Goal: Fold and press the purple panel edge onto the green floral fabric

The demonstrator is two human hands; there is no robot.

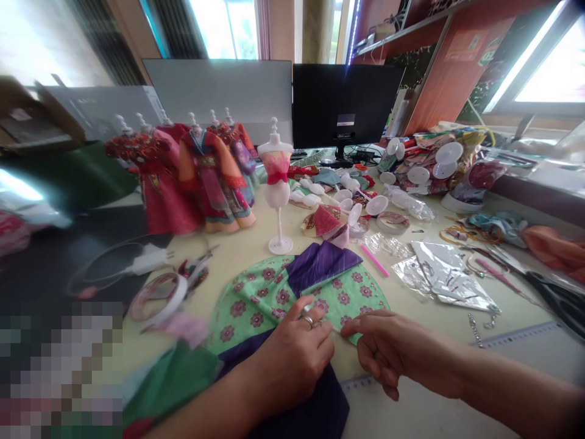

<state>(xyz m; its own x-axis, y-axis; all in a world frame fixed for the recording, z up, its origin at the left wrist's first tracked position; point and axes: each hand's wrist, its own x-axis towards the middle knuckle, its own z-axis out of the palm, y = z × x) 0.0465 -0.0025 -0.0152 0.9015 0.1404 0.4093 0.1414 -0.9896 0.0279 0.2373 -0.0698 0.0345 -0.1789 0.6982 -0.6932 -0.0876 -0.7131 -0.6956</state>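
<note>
1. Left hand lay on the green floral fabric near the table's front edge, thumb and forefinger pressed together on a fold; ring visible on one finger.
2. Right hand came in from the right, fingertips pinching the same fabric edge, touching the left hand's tips; other fingers curled under.
3. Fabric sat flat on the table, with a purple striped piece lying on its far part and darker purple cloth under my left wrist.
4. Behind it: a white mannequin stand wearing a pink top, and a row of dressed doll costumes far left.
5. Right side had foil wrappers, a pink stick and black scissors; a tape roll sat to the left.
6. Risk as I judged it: the pinch was small and right at the edge, so the fold could slip or open if either hand relaxed.
7. Risk: the left wrist resting on loose cloth could drag the whole piece and shift the purple layer.
8. Risk: the mannequin stood just beyond the fabric; a tug away could tip it.
</note>
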